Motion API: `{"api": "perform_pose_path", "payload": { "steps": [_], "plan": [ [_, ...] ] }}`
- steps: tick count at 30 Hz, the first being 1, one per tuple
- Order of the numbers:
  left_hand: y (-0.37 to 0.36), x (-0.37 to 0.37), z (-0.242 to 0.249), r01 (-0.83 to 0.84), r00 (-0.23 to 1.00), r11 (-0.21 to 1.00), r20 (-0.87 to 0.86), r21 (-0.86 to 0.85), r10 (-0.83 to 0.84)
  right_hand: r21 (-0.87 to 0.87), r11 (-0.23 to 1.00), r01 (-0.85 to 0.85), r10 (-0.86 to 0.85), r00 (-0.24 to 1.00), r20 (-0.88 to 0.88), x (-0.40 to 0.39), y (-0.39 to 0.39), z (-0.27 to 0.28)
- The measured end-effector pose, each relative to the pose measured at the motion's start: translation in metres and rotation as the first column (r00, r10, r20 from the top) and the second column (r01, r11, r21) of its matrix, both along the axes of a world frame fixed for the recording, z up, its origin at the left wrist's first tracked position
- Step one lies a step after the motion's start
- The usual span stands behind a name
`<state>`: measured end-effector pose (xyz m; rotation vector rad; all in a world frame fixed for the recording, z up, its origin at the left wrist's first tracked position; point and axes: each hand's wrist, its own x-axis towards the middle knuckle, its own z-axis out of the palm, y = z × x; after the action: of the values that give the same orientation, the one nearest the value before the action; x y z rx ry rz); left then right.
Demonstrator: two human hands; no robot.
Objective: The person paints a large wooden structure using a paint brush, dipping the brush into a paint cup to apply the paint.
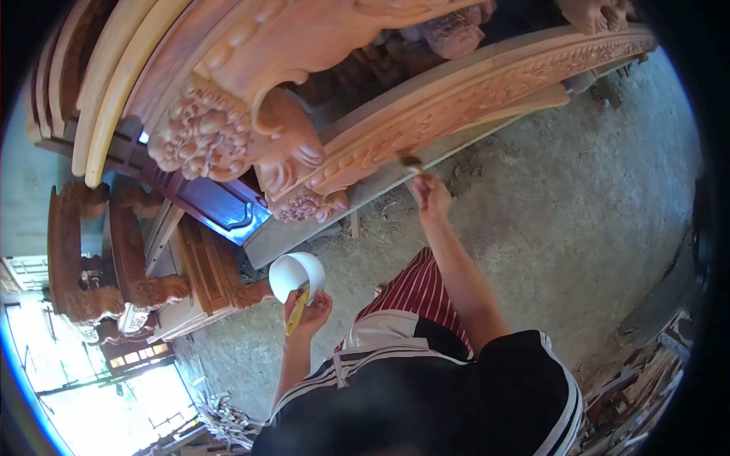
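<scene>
My left hand (pixel 309 313) is closed around the near side of a round white bowl (pixel 286 278). A yellow strip-like piece (pixel 297 310) shows between its thumb and fingers. Out in front, my right hand (pixel 432 196) grips a small brush (pixel 411 160), its dark bristles blurred by motion. The brush is right at the lower edge of a long carved wooden rail (pixel 449 114), which has reddish relief carving along its face. Just left of the rail's near end stands a thick carved leg with a clawed foot (pixel 285 144).
A pale board (pixel 365 194) lies beneath the rail. Carved wooden frames (pixel 133 251) stand at the left beside a glossy dark panel (pixel 217 201). Scrap wood is piled at the lower right (pixel 631 391) and lower left (pixel 224 418) on the concrete floor (pixel 547 235).
</scene>
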<state>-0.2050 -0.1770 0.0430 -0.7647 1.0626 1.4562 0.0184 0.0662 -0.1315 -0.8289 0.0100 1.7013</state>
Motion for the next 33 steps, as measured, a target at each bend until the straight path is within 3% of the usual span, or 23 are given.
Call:
{"api": "perform_pose_path", "payload": {
  "steps": [2,3,4,5,6,8,9,11,13,14,16,17,19,20,22,23,24,26,27,29,30,32,33],
  "plan": [
    [-0.013,-0.013,-0.001,-0.031,0.999,0.999,0.009,0.035,0.031,-0.276,0.878,0.390,-0.387,0.919,0.069,0.002,0.013,-0.001],
    [-0.020,-0.019,-0.002,-0.010,1.000,0.999,-0.009,0.034,0.010,-0.264,0.882,0.390,-0.383,0.920,0.080,-0.002,0.010,-0.012],
    [-0.024,-0.024,-0.004,-0.013,1.000,0.999,0.004,0.040,0.013,0.015,0.988,0.154,-0.154,0.987,-0.051,-0.013,0.005,-0.041],
    [-0.029,-0.030,-0.006,-0.030,0.999,0.999,0.016,-0.022,0.030,0.310,0.948,-0.077,0.116,0.988,-0.107,-0.018,-0.003,-0.033],
    [-0.033,-0.036,-0.007,-0.042,0.999,0.995,0.026,-0.085,0.045,0.313,0.946,-0.080,0.116,0.988,-0.098,-0.030,-0.011,-0.025],
    [-0.040,-0.050,-0.015,-0.031,0.997,0.996,0.064,-0.082,0.037,-0.274,0.959,-0.070,0.082,0.996,0.033,-0.063,-0.029,0.074],
    [-0.044,-0.056,-0.017,-0.023,0.995,0.996,0.093,-0.084,0.031,-0.270,0.960,-0.077,0.090,0.995,0.039,-0.058,-0.027,0.053],
    [-0.048,-0.065,-0.018,-0.016,0.998,0.999,0.064,-0.038,0.018,0.250,0.967,-0.051,0.053,0.999,-0.002,-0.033,-0.012,-0.012],
    [-0.052,-0.067,-0.015,-0.017,1.000,0.998,-0.015,0.055,0.018,-0.171,0.920,0.353,-0.334,0.934,0.131,-0.021,0.010,0.017],
    [-0.052,-0.067,-0.016,-0.030,1.000,0.998,-0.007,0.059,0.031,-0.164,0.925,0.342,-0.322,0.937,0.137,-0.016,0.012,0.001],
    [-0.053,-0.068,-0.017,-0.034,0.999,0.999,0.013,-0.013,0.034,0.275,0.940,0.201,-0.186,0.979,-0.080,-0.012,0.013,-0.028],
    [-0.053,-0.069,-0.019,-0.033,0.998,0.999,0.050,-0.024,0.034,0.278,0.942,0.188,-0.173,0.982,-0.075,-0.023,0.006,-0.010],
    [-0.053,-0.062,-0.017,-0.041,0.998,0.999,0.046,-0.035,0.042,-0.118,0.990,0.080,-0.050,0.970,0.236,-0.057,-0.018,0.057],
    [-0.051,-0.058,-0.015,-0.039,0.998,0.998,0.040,-0.046,0.040,-0.111,0.992,0.065,-0.037,0.970,0.241,-0.051,-0.016,0.043],
    [-0.047,-0.051,-0.009,-0.043,0.998,0.999,0.039,-0.015,0.044,0.093,0.995,0.047,-0.065,0.977,0.202,-0.035,-0.007,0.024],
    [-0.046,-0.050,-0.008,-0.034,0.999,0.999,0.029,0.008,0.033,0.023,0.981,0.194,-0.194,0.946,0.260,-0.032,-0.002,0.033],
    [-0.047,-0.051,-0.014,-0.056,0.998,0.998,0.039,0.016,0.056,0.033,0.985,0.172,-0.174,0.948,0.268,-0.037,-0.001,0.029],
    [-0.050,-0.055,-0.025,-0.002,1.000,0.989,0.017,0.145,0.000,0.403,0.914,-0.051,-0.179,0.841,0.511,-0.049,-0.010,0.028],
    [-0.049,-0.056,-0.028,-0.034,0.997,0.992,0.078,0.120,0.025,0.357,0.929,-0.094,-0.120,0.837,0.534,-0.068,-0.025,0.038],
    [-0.046,-0.047,-0.020,-0.046,0.997,0.993,0.073,0.111,0.038,0.342,0.733,-0.588,0.028,0.528,0.849,-0.083,-0.049,0.047],
    [-0.046,-0.045,-0.016,-0.044,0.997,0.994,0.062,0.097,0.038,0.344,0.719,-0.604,0.035,0.526,0.850,-0.087,-0.053,0.051],
    [-0.049,-0.046,-0.016,-0.072,0.996,0.993,0.066,0.095,0.066,0.403,0.460,-0.791,-0.256,0.317,0.913,-0.094,-0.057,0.056],
    [-0.053,-0.044,-0.016,-0.078,0.995,0.993,0.070,0.089,0.072,0.400,0.440,-0.804,-0.251,0.317,0.914,-0.091,-0.056,0.055]
  ]
}}
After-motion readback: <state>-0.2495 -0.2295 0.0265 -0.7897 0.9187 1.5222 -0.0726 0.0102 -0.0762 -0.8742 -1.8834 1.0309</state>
